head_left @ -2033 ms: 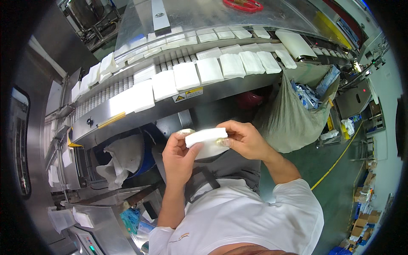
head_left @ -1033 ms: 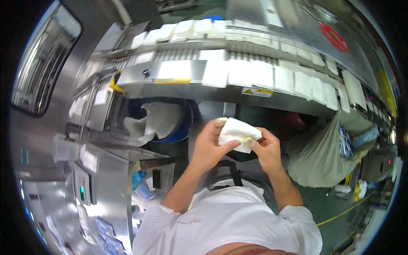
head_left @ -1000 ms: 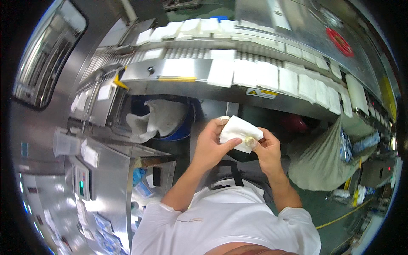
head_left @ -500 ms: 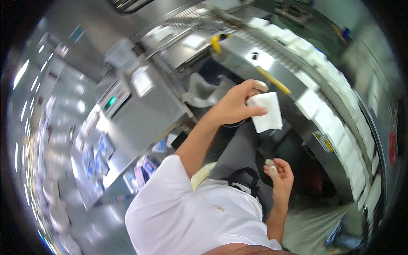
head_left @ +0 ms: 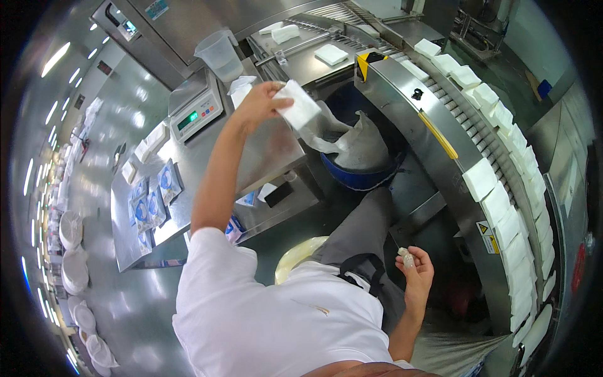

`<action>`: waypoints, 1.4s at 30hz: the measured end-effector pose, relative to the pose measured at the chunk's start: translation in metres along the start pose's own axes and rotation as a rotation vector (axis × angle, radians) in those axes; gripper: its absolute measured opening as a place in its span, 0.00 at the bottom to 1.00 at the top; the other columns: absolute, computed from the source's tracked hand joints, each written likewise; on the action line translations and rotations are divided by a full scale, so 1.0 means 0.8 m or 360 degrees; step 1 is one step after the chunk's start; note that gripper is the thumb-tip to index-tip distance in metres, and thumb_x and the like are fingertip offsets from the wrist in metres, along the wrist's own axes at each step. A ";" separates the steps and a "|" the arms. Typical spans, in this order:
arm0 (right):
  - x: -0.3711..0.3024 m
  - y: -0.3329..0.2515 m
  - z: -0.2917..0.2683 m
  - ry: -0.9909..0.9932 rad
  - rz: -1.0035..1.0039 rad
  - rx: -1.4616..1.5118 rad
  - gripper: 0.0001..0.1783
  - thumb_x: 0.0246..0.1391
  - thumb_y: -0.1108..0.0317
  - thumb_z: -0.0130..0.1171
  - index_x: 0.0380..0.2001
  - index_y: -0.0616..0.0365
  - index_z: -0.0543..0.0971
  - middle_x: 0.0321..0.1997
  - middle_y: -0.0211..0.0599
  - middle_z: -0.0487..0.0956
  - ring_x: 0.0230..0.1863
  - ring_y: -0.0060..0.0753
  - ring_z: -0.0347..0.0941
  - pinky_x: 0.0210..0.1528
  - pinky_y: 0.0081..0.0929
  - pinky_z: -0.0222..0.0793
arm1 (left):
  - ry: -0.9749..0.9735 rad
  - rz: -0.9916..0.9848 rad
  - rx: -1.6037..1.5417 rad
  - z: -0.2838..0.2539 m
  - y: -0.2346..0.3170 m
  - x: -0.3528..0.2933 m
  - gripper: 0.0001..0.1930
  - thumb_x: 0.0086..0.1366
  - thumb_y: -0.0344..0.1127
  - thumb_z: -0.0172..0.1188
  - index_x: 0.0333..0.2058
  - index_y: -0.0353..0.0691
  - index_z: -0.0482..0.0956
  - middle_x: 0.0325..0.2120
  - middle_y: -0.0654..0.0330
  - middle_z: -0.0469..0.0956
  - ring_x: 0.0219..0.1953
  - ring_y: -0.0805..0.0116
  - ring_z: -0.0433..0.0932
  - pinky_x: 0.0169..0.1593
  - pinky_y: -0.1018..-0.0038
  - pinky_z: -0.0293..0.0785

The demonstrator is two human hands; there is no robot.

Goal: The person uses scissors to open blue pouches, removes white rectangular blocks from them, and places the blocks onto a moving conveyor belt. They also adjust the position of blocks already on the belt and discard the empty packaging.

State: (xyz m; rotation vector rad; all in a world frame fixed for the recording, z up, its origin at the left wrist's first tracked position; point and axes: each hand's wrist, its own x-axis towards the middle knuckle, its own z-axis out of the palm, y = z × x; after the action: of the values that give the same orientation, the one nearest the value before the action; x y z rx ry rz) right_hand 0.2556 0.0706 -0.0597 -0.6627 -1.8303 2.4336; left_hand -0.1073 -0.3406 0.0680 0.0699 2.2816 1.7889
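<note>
My left hand (head_left: 259, 105) is closed on a folded white pad (head_left: 299, 108), thumb on top. It is raised beside a steel table (head_left: 257, 151), near a digital scale (head_left: 200, 116) with a green display. Just behind the hand, a white piece (head_left: 241, 88) lies by the scale. Down by my right thigh, my right hand (head_left: 417, 276) is loosely closed, with translucent covers on its fingertips and nothing visible held. Between table and conveyor stands a blue bin (head_left: 358, 180) with a greyish plastic liner (head_left: 361, 147).
A curved roller conveyor (head_left: 468, 125) carries rows of white pads (head_left: 496, 198) along my right. A clear measuring jug (head_left: 218, 56) stands behind the scale. Blue-and-white packets (head_left: 147, 207) lie at the table's left end. One pad (head_left: 331, 54) rests on a steel surface further back.
My left hand has moved left with the white pad, from in front of the conveyor to over the table's edge near the scale. My right hand has barely moved. The view has shifted.
</note>
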 end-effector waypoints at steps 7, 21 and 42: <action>-0.003 0.010 0.000 -0.0009 -0.0010 0.0000 0.15 0.66 0.75 0.59 0.54 0.66 0.75 0.49 0.42 0.82 0.47 0.29 0.82 0.52 0.27 0.78 | 0.0071 0.0007 0.0336 -0.017 0.027 0.144 0.29 0.61 0.38 0.73 0.59 0.33 0.75 0.41 0.61 0.81 0.39 0.72 0.79 0.41 0.75 0.79; 0.035 -0.025 0.012 -0.0308 -0.0425 -0.0143 0.49 0.57 0.57 0.73 0.73 0.60 0.56 0.70 0.49 0.67 0.70 0.42 0.67 0.71 0.41 0.65 | -0.1333 0.0205 0.0163 0.261 0.116 -0.050 0.29 0.54 0.23 0.73 0.55 0.36 0.72 0.47 0.58 0.81 0.50 0.70 0.80 0.56 0.73 0.76; 0.049 -0.007 -0.002 -0.0713 -0.0233 -0.0231 0.44 0.60 0.46 0.69 0.67 0.65 0.66 0.62 0.45 0.75 0.57 0.38 0.77 0.60 0.32 0.74 | 0.0273 -0.0105 0.0522 -0.060 -0.054 -0.113 0.34 0.56 0.37 0.74 0.59 0.31 0.74 0.50 0.51 0.79 0.50 0.63 0.80 0.49 0.68 0.81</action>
State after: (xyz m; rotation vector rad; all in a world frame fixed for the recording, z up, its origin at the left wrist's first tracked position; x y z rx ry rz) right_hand 0.2192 0.0847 -0.0675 0.0280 -2.1275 2.5159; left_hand -0.0250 -0.4134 0.0515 -0.1046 2.6455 1.4227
